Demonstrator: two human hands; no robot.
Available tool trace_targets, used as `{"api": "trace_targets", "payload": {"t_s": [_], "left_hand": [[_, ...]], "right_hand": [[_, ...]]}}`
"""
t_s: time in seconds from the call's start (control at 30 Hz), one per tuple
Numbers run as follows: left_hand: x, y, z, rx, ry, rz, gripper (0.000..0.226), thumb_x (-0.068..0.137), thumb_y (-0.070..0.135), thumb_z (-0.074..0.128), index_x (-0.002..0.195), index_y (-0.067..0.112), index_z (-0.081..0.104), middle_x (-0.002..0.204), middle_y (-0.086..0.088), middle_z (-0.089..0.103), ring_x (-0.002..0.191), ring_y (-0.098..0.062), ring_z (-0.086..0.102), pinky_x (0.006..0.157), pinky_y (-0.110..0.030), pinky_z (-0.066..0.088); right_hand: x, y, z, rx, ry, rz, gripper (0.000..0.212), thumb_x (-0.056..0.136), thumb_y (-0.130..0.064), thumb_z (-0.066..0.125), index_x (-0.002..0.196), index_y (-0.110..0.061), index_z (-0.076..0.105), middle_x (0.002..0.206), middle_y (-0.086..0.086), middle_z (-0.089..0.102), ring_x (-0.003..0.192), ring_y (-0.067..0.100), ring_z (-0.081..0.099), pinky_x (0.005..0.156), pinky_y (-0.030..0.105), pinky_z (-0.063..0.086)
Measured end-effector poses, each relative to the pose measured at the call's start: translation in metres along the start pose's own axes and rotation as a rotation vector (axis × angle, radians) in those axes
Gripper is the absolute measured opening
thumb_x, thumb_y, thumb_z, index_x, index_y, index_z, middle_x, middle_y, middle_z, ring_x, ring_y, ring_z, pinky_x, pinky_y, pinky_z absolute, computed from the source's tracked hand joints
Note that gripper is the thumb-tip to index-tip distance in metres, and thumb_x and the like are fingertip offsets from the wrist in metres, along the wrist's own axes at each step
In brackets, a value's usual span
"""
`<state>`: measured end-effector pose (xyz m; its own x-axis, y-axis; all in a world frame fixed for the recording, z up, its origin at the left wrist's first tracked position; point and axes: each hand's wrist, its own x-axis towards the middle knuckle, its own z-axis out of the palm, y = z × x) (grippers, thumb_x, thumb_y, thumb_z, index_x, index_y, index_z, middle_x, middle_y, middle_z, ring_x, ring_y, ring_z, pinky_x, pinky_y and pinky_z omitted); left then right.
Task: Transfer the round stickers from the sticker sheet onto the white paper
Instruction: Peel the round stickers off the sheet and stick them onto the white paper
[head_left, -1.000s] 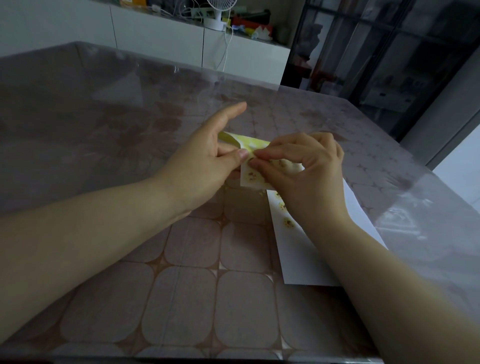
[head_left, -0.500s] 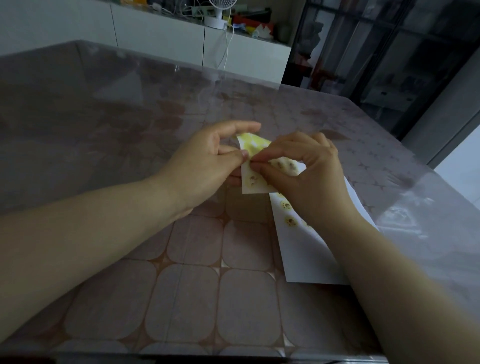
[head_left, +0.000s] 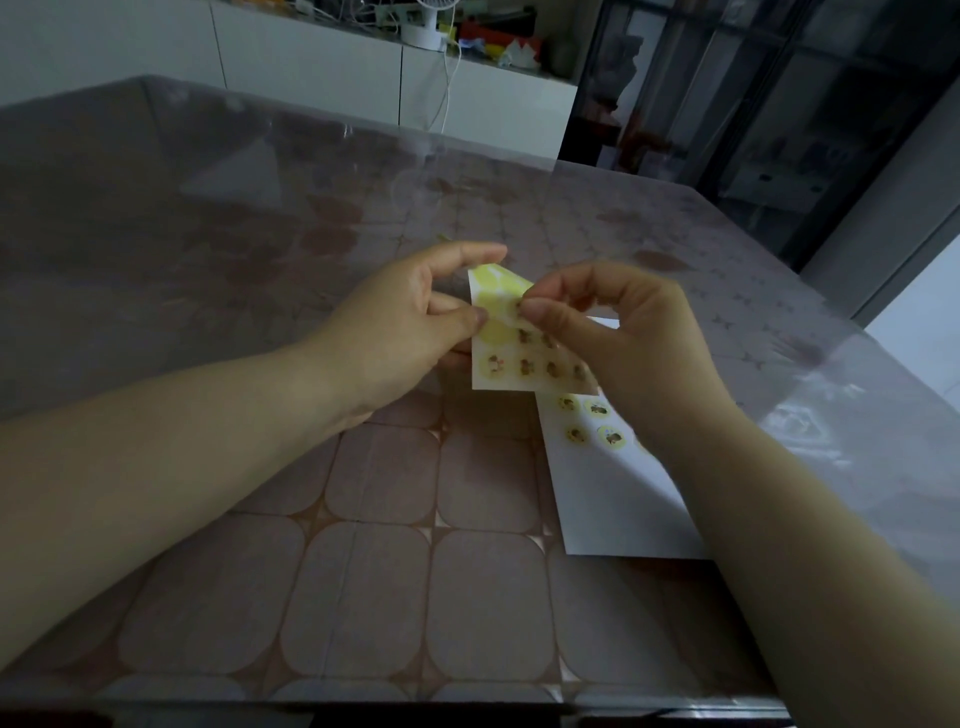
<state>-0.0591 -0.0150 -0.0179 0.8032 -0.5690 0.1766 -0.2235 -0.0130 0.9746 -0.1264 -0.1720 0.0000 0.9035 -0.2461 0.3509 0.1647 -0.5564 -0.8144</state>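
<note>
A small sticker sheet (head_left: 511, 364) with rows of round yellow stickers is held up above the table, its top curling back. My left hand (head_left: 410, 327) pinches the sheet's left edge between thumb and fingers. My right hand (head_left: 618, 332) pinches a round sticker (head_left: 515, 310) near the sheet's upper part with thumb and forefinger. Under the right hand lies the white paper (head_left: 618, 499), flat on the table. Several round stickers (head_left: 592, 423) are stuck near its top end. My right wrist hides part of the paper.
The table (head_left: 363, 571) has a brown rounded-tile pattern under a clear plastic cover. A white cabinet (head_left: 311, 57) with a small fan and clutter stands behind it. Dark glass doors (head_left: 779, 104) are at the back right. The table's near edge runs along the bottom.
Both hands have lifted the sticker sheet and turned it more upright toward me. My left forefinger has curled in, and my right fingertips have moved up to a sticker near the sheet's top.
</note>
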Motion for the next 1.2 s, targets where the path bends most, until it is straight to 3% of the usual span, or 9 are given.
{"api": "trace_targets", "payload": {"t_s": [0.1,0.23,0.3,0.53,0.67,0.77,0.93,1.07,1.2], "left_hand": [[0.000,0.001,-0.001,0.016,0.052,0.000,0.046,0.094,0.001,0.049,0.129,0.031,0.049,0.086,-0.008,0.074,0.083,-0.017,0.072,0.079,-0.030,0.057],[0.002,0.001,-0.002,-0.008,0.110,0.009,0.044,0.094,0.002,0.049,0.123,0.034,0.048,0.087,-0.005,0.073,0.080,-0.011,0.071,0.076,-0.027,0.057],[0.002,0.001,-0.002,-0.002,0.116,0.013,0.043,0.095,0.003,0.049,0.123,0.035,0.048,0.086,-0.003,0.073,0.081,-0.011,0.072,0.075,-0.026,0.058],[0.001,0.002,-0.001,-0.031,0.112,0.036,0.043,0.095,0.001,0.048,0.124,0.033,0.048,0.078,-0.001,0.074,0.079,-0.011,0.072,0.079,-0.030,0.056],[0.001,0.002,-0.002,-0.023,0.102,0.037,0.044,0.095,0.002,0.048,0.126,0.033,0.047,0.079,0.000,0.074,0.080,-0.011,0.072,0.079,-0.030,0.057],[0.001,0.002,-0.002,-0.004,0.097,0.036,0.044,0.095,0.002,0.048,0.126,0.034,0.046,0.083,0.000,0.074,0.083,-0.011,0.072,0.081,-0.030,0.058],[0.000,0.003,-0.001,-0.019,0.084,0.049,0.045,0.095,0.002,0.048,0.128,0.032,0.046,0.081,0.001,0.074,0.081,-0.011,0.072,0.078,-0.027,0.058],[0.000,0.004,-0.001,-0.046,0.072,0.041,0.050,0.095,0.004,0.047,0.136,0.032,0.038,0.079,0.002,0.075,0.078,-0.010,0.072,0.072,-0.024,0.058],[-0.001,0.003,-0.001,-0.059,0.070,0.043,0.052,0.097,0.005,0.045,0.137,0.035,0.035,0.084,0.000,0.075,0.083,-0.012,0.072,0.072,-0.023,0.058]], "right_hand": [[-0.003,-0.010,-0.021,-0.068,-0.078,0.087,0.007,0.073,-0.034,0.074,0.071,-0.028,0.071,0.069,-0.010,0.063,0.058,0.000,0.049,0.054,0.008,0.039],[-0.016,-0.029,-0.054,-0.374,-0.446,0.210,0.014,0.063,-0.049,0.069,0.073,-0.039,0.071,0.076,-0.018,0.068,0.067,0.005,0.058,0.067,0.024,0.046],[-0.022,-0.032,-0.057,-0.466,-0.530,0.228,0.013,0.066,-0.050,0.067,0.071,-0.039,0.071,0.072,-0.024,0.066,0.065,-0.002,0.059,0.062,0.019,0.049],[-0.035,-0.011,-0.045,-0.355,-0.429,0.380,0.005,0.070,-0.035,0.077,0.068,-0.032,0.074,0.059,-0.028,0.058,0.055,-0.015,0.048,0.046,0.009,0.032],[-0.038,-0.008,-0.038,-0.317,-0.393,0.404,0.004,0.071,-0.031,0.078,0.068,-0.030,0.075,0.074,-0.016,0.067,0.073,0.001,0.055,0.057,0.015,0.038],[-0.038,-0.008,-0.036,-0.323,-0.383,0.411,0.006,0.072,-0.029,0.077,0.067,-0.030,0.074,0.068,-0.016,0.063,0.069,0.003,0.053,0.055,0.015,0.036],[-0.037,-0.006,-0.035,-0.355,-0.378,0.390,0.010,0.067,-0.029,0.081,0.071,-0.027,0.071,0.074,-0.012,0.055,0.065,0.007,0.045,0.056,0.021,0.038],[-0.033,-0.003,-0.037,-0.405,-0.371,0.400,0.041,0.060,-0.034,0.084,0.082,-0.027,0.051,0.083,-0.006,0.046,0.068,0.011,0.041,0.054,0.021,0.033],[-0.024,-0.014,-0.038,-0.494,-0.370,0.204,0.034,0.064,-0.046,0.074,0.081,-0.030,0.048,0.079,-0.010,0.046,0.062,0.007,0.042,0.047,0.018,0.039]]}}
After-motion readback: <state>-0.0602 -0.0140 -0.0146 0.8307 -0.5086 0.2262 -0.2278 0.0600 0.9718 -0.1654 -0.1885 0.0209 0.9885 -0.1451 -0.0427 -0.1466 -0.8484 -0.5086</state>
